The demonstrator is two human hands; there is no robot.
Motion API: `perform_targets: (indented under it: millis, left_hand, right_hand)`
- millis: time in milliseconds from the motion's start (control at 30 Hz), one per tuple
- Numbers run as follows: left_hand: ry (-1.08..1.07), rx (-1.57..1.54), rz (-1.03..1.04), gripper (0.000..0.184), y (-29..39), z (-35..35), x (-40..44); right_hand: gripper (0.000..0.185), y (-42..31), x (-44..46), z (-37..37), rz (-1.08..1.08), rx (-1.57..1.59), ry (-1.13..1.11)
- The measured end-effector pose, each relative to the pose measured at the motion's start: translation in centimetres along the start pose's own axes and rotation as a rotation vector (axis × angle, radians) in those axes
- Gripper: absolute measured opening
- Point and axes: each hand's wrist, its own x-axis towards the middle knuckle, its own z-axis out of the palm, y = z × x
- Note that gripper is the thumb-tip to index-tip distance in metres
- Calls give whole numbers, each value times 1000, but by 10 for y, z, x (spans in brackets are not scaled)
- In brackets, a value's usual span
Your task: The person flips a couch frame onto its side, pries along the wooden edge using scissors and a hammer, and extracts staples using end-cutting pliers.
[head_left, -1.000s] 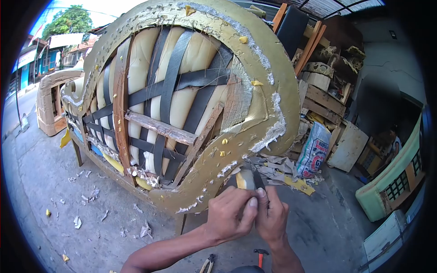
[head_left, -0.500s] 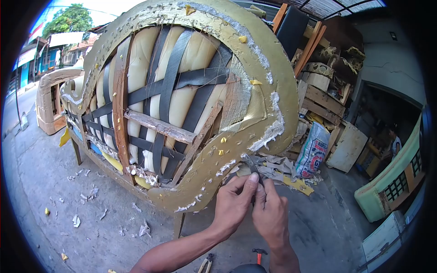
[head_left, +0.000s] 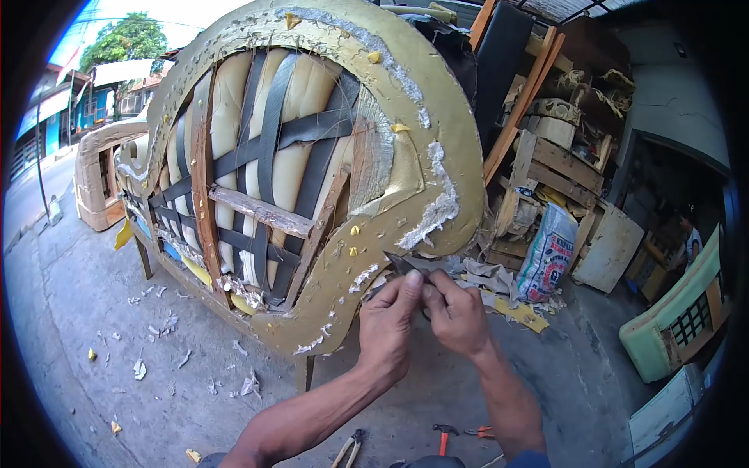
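A dark pointed tool [head_left: 402,265] with a slim blade is pinched between my two hands. Its tip meets the gold-coloured edge of an upturned sofa frame [head_left: 320,292], below a strip of torn white padding [head_left: 435,212]. My left hand [head_left: 386,324] is closed, with the thumb pressed along the tool. Close beside it, my right hand [head_left: 459,316] wraps round the tool's rear end; its handle is mostly hidden by the fingers. Black webbing straps [head_left: 273,144], cream foam and wooden slats show inside the frame's opening.
On the concrete floor near me lie a hammer [head_left: 444,438], long-handled pincers [head_left: 349,448] and an orange-handled tool [head_left: 481,431]. Torn scraps [head_left: 250,384] litter the ground. A printed sack [head_left: 546,253] stands by stacked wood. At right is a green-upholstered piece [head_left: 672,312]; a person is behind it.
The view has shifted, so the sofa frame appears further left. My hands and the tool have moved slightly up and left in view, and my right forearm angles out more.
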Motion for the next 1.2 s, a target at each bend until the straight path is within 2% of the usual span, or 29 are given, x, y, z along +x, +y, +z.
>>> perform_targets:
  millis: [67,133,167,200,267,300,367,400,467,500,533,600,633,667,700,733,767,800,867,933,967,1000,1033,1067,1100,1167,1200]
  left_hand:
    - [-5,-29,18,31,8,-4,-4]
    - [19,-11,42,34,20,3,-15]
    - [-39,-41,-76,33,16,2,-27]
    - [-109,-31,-173,39,8,-4,-39]
    - [-164,49,-266,47,-2,-11,-56]
    - [-156,44,-280,47,-5,-16,-60]
    - [-257,348,-396,52,-16,-29,-67]
    - [-243,344,-420,52,-24,-33,-74]
    - [-347,528,-211,54,-36,-38,-83]
    - [-410,722,-20,54,-35,-38,-86]
    - [-403,729,-33,54,-39,-41,-91]
    - [-391,1211,795,56,-44,-44,-100]
    - [-390,1218,769,56,-48,-46,-99]
    - [-712,1309,892,57,-42,-46,-90]
    - [-1059,1363,987,57,-36,-47,-82]
    - [-1033,1420,895,59,-33,-47,-74]
    - [-1007,1473,797,62,-33,-48,-62]
    - [-1062,1599,499,71,-18,-46,-55]
    - [-1037,1557,349,78,-27,-59,-53]
    - [-1052,1489,69,78,-34,-75,-56]
    - [-1004,1523,93,71,-39,-85,-55]
    - [-1007,1522,83,71,-39,-94,-50]
    - [-1025,1643,-36,65,-36,-103,-44]
    - [-1054,1759,-147,60,-36,-109,-40]
    - [-1080,1745,-136,60,-37,-114,-39]
    - [-897,1409,-90,52,-40,-120,-41]
    - [-909,1399,-92,52,-37,-109,-41]
  right_hand:
    - [10,-25,17,7,-74,-305,-20]
    - [12,-36,4,9,-43,-257,42]
    - [14,-28,-16,8,-36,-250,111]
    - [17,-22,-42,4,-27,-247,162]
    - [22,-8,-78,-14,312,-10,222]
    - [22,-10,-94,-17,326,-13,215]
    - [29,-16,-125,-15,594,391,553]
    - [29,-18,-140,-7,621,388,544]
    - [34,-17,-166,14,709,286,610]
    - [34,-12,-175,24,607,177,520]
    - [34,-6,-181,29,620,184,514]
    - [42,-6,-175,36,312,-355,291]
    - [50,-7,-173,33,252,-376,144]
    - [50,-5,-170,30,288,-367,122]
    - [50,-3,-170,30,220,-403,75]
    - [50,-2,-172,30,165,-428,15]
    - [50,1,-165,25,182,-259,30]
    - [49,5,-160,19,208,-98,57]
    - [45,-3,-159,14,403,-2,-25]
    - [41,3,-165,16,518,101,-71]
    - [36,11,-169,13,340,-65,5]
    - [31,18,-173,9,160,-233,80]
    - [22,23,-183,8,265,-234,266]
    - [22,37,-205,8,469,-41,384]
    - [22,60,-232,8,657,149,515]
    - [25,117,-288,21,1140,225,536]
    - [31,159,-343,36,1184,-68,344]
